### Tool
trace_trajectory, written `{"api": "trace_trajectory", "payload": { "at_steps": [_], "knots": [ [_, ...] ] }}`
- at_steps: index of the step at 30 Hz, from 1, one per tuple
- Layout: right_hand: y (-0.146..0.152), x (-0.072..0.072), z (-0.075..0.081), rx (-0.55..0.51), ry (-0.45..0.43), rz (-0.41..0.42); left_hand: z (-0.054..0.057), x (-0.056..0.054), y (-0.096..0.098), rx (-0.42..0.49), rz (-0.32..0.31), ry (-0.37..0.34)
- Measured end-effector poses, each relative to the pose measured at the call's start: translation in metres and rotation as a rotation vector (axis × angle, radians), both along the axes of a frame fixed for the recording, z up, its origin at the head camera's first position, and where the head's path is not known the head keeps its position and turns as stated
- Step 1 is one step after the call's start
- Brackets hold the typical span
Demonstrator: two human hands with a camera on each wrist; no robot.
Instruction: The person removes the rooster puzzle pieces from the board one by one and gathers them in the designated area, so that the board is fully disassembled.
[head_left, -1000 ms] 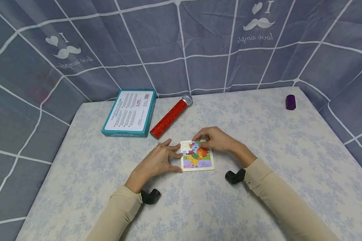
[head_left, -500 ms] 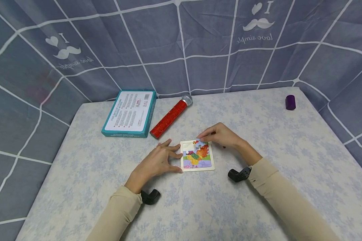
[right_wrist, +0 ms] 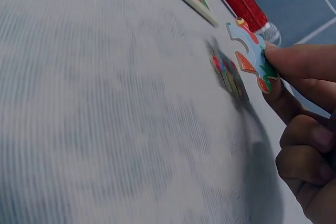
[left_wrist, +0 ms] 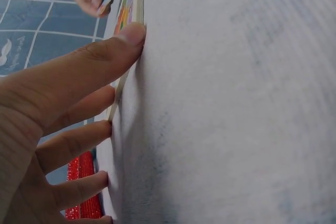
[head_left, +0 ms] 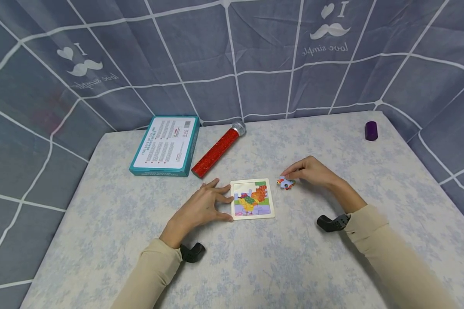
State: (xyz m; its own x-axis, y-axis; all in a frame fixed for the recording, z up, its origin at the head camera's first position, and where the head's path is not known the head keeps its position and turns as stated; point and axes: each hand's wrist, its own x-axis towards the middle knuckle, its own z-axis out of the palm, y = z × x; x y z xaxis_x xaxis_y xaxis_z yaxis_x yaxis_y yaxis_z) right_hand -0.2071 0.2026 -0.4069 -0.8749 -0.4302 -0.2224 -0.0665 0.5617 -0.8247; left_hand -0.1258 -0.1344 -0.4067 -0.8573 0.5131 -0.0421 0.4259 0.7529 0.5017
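Note:
A small square jigsaw puzzle in a pale frame lies on the table, showing a colourful bird. Part of its upper area is bare of pieces. My left hand rests along its left edge, fingers spread, with thumb and some fingertips touching the frame. To the right of the puzzle, my right hand pinches a light-blue puzzle piece between thumb and finger, raised off the cloth. Below that piece, one or more other colourful pieces lie on the table, partly blurred; how many I cannot tell.
Behind the puzzle lies a red glittery microphone, beside a teal and white box. A purple cylinder stands near the far right corner. A grey-blue curtain with white lines hangs along the back and sides.
My right hand has lifted the light-blue piece out of the puzzle's upper part and carried it right, over the table. The left hand has stayed at the frame's edge.

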Motion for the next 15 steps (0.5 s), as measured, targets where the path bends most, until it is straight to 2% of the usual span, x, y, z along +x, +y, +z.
{"api": "trace_trajectory", "payload": {
  "at_steps": [7,15],
  "knots": [
    [0.024,0.000,0.002,0.047,-0.001,-0.020,0.001,0.000,0.001,-0.015,0.009,-0.008],
    [0.034,-0.001,0.001,0.080,0.015,-0.015,0.001,0.000,0.001,-0.013,0.003,-0.007]
  ]
}}
